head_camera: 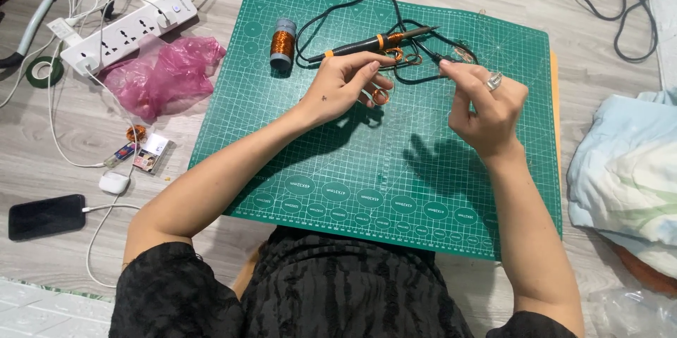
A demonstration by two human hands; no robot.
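Both hands work above a green cutting mat (338, 162) on the floor. The left hand (338, 88) pinches a small loop of copper wire (381, 95) between its fingertips. The right hand (486, 109), fingers curled narrow, grips the wire's other end. A soldering iron (374, 43) lies just beyond; a copper wire spool (282, 43) stands nearby.

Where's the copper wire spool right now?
Head view: copper wire spool stands upright on the green cutting mat, upper left, just left of the soldering iron.
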